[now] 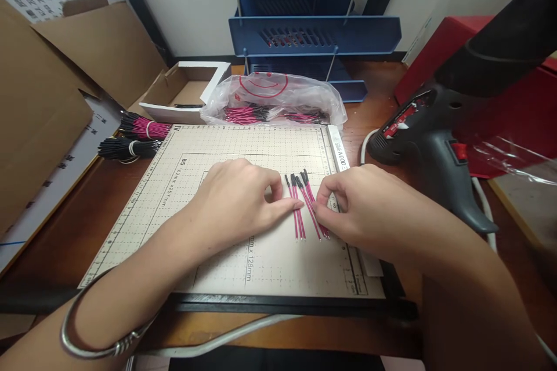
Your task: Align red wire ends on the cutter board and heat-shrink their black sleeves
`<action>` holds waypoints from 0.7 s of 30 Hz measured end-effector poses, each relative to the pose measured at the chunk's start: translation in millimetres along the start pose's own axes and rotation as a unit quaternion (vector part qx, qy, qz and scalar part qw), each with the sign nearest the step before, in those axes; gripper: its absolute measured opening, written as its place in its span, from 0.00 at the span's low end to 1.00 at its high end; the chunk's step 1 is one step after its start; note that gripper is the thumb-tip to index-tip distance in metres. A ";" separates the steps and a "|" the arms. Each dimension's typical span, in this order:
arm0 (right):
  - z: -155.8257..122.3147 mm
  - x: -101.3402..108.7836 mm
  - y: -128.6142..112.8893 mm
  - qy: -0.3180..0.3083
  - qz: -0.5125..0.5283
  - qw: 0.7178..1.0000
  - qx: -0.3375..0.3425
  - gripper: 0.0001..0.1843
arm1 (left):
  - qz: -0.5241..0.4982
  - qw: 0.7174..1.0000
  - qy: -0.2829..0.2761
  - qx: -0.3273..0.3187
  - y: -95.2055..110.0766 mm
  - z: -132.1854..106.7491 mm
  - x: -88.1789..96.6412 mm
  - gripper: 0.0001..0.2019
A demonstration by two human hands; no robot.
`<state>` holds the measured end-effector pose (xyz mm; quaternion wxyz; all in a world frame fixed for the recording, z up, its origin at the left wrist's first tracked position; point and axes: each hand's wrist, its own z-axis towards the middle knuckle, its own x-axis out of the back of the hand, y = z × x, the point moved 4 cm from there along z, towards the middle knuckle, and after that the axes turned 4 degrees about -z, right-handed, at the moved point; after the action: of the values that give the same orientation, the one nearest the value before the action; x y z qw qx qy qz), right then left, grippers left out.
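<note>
Several short pink wires (298, 217) with black sleeves at their far ends and bare silvery tips at their near ends lie on a cream paper cutter board (226, 269). They form two loose groups that lean apart at the near ends. My left hand (241, 200) reaches in from the left, fingers curled, its thumb tip pressed on the left group. From the right, my right hand (361, 206) has thumb and index finger pinched together at the edge of the right group. The palm sides of both hands are hidden.
Behind the board lie a clear plastic bag (300, 90) of pink wires and an opened small box (187, 90). Tied wire bundles (130, 148) sit at left beside cardboard (104, 40). A black heat gun (435, 133) stands right, before a red box (491, 151). Blue trays (313, 35) rise behind.
</note>
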<state>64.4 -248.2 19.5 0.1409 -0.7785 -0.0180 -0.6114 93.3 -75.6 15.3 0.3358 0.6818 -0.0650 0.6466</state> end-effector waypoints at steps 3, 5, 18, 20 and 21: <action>1.0 0.2 2.0 0.005 0.009 1.000 -0.014 0.17 | -0.011 1.000 -0.011 -0.004 0.6 -0.2 -0.4 0.17; 1.5 0.4 2.6 0.007 0.016 1.000 -0.023 0.16 | -0.025 0.999 -0.021 -0.009 1.5 -0.4 -0.8 0.14; 0.6 -0.6 -3.7 -0.015 0.109 0.994 0.003 0.11 | -0.060 0.996 -0.045 -0.053 5.1 -3.5 -0.6 0.11; -0.4 0.1 -7.7 -0.016 0.128 0.991 0.024 0.12 | -0.053 0.997 -0.041 -0.047 4.7 -3.7 0.4 0.11; -1.0 0.7 -10.0 -0.015 0.136 0.990 0.038 0.12 | -0.049 0.997 -0.039 -0.041 4.4 -3.8 0.9 0.12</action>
<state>61.6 -239.0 22.4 0.2521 -0.7770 0.0623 -0.5735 87.9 -76.6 17.5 0.3922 0.6947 -0.0712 0.5987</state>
